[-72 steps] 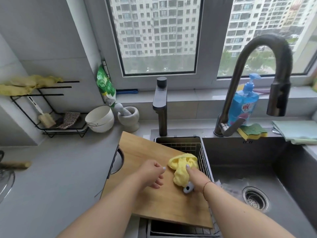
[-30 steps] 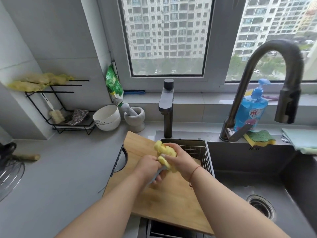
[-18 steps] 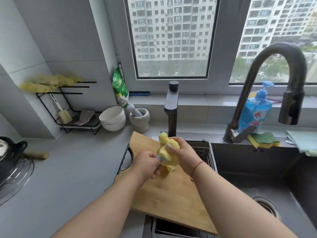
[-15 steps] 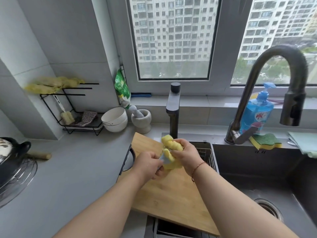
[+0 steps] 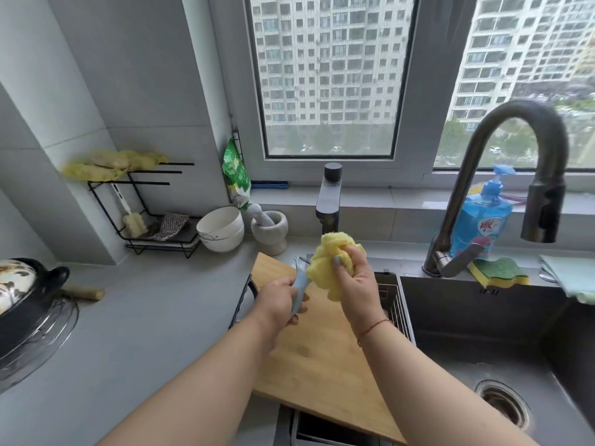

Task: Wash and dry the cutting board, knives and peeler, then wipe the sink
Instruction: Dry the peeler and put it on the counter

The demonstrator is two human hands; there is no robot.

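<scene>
Left hand (image 5: 279,300) grips the pale blue plastic handle of a peeler (image 5: 299,286), fingers curled round it; its metal head points up and away, beside the cloth. Right hand (image 5: 349,278) has its grip closed on a bunched yellow microfibre cloth (image 5: 328,262), which touches the peeler's upper part. Both are held above a rectangular wooden cutting board (image 5: 322,365), which lies across the left end of the dark steel sink (image 5: 483,333) and partly on the grey counter (image 5: 145,317). A wire basket (image 5: 391,300) sits in the sink just behind the board.
</scene>
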